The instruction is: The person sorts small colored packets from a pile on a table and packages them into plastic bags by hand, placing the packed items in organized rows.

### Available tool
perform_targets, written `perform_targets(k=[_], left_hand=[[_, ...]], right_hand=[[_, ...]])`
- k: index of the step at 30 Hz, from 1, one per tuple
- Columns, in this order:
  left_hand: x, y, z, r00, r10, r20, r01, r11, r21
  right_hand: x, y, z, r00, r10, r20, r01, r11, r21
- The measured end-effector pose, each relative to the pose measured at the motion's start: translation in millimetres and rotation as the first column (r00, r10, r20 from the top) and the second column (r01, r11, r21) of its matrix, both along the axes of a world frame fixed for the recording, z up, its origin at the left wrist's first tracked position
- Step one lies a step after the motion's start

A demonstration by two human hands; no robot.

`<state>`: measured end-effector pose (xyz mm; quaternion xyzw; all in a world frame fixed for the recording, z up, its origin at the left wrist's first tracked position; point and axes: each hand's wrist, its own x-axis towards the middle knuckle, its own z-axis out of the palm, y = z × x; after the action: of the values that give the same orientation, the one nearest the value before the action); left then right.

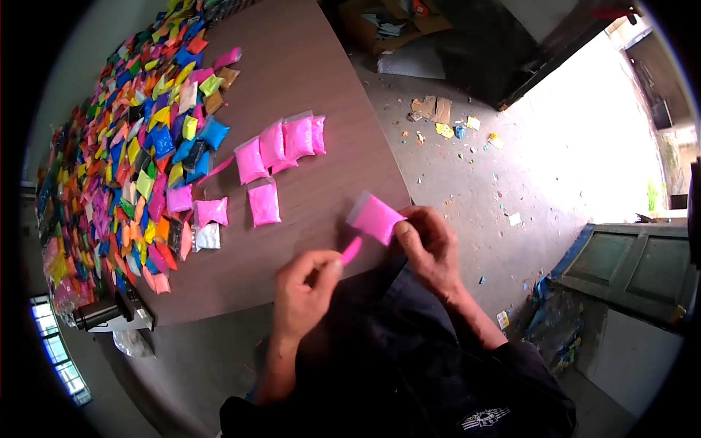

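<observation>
My right hand pinches the lower right corner of a clear-topped bag of pink material above the table's near edge. Closed on a narrow pink strip is my left hand, just below and left of that bag. The strip's exact kind cannot be made out. A row of overlapping pink bags lies farther up the table, with one single pink bag below it. Another narrow pink strip rests left of the row.
A large heap of small bags in many colours covers the left side of the brown table. A dark device stands at the lower left corner. Scraps litter the floor on the right, near a wooden cabinet.
</observation>
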<state>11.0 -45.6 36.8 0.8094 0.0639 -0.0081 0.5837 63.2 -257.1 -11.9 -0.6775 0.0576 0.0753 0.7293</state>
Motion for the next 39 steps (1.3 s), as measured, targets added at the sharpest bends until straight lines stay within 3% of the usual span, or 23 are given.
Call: perform_targets(k=[2, 4, 6, 7, 9, 11, 13, 16, 19, 23, 29, 30, 35, 39], left_hand=[[4, 3, -3, 0.999, 0.043, 0.0, -0.043, 0.999, 0.024], [7, -3, -16, 0.989, 0.092, 0.116, -0.102, 0.991, 0.086], [11, -9, -26, 0.98, 0.059, 0.188, -0.089, 0.983, 0.158], [13, -13, -28, 0.967, 0.021, 0.255, -0.083, 0.969, 0.234], [16, -18, -29, 0.967, -0.005, 0.256, -0.065, 0.962, 0.264], [19, -23, -33, 0.956, -0.032, 0.29, -0.069, 0.942, 0.329], [21, -25, -37, 0.958, -0.037, 0.285, -0.069, 0.933, 0.354], [29, -25, -40, 0.936, -0.077, 0.345, -0.074, 0.911, 0.406], [39, -17, -38, 0.958, -0.056, 0.283, -0.055, 0.927, 0.371], [50, -7, -36, 0.962, 0.038, 0.272, -0.148, 0.907, 0.395], [44, -31, -21, 0.945, -0.133, 0.3, -0.008, 0.904, 0.428], [48, -30, -18, 0.922, -0.194, 0.335, -0.007, 0.857, 0.515], [70, -15, -25, 0.949, -0.109, 0.296, -0.069, 0.845, 0.531], [61, -19, -13, 0.964, -0.064, 0.259, -0.061, 0.892, 0.448]], right_hand=[[-4, 4, 7, 0.993, 0.053, 0.106, -0.03, 0.978, -0.207], [-6, 4, 12, 0.988, 0.081, 0.131, -0.043, 0.961, -0.273], [-8, 1, 12, 0.953, 0.157, 0.257, -0.014, 0.875, -0.485], [-6, 0, 13, 0.954, 0.157, 0.256, -0.012, 0.872, -0.489], [-3, 1, 14, 0.802, 0.238, 0.548, 0.147, 0.81, -0.568], [-3, 3, 6, 0.796, 0.231, 0.559, 0.157, 0.814, -0.559], [2, 3, 4, 0.709, 0.4, 0.581, 0.158, 0.713, -0.683], [2, 5, -6, 0.695, 0.401, 0.596, 0.184, 0.703, -0.687], [3, 4, -3, 0.665, 0.401, 0.63, 0.213, 0.707, -0.675], [2, 6, -7, 0.678, 0.382, 0.628, 0.169, 0.75, -0.639], [-2, 13, -8, 0.67, 0.344, 0.658, 0.197, 0.772, -0.604], [-2, 13, -8, 0.67, 0.345, 0.657, 0.196, 0.772, -0.605], [-2, 9, -3, 0.687, 0.384, 0.617, 0.144, 0.76, -0.633], [-2, 7, -2, 0.699, 0.393, 0.598, 0.118, 0.761, -0.638]])
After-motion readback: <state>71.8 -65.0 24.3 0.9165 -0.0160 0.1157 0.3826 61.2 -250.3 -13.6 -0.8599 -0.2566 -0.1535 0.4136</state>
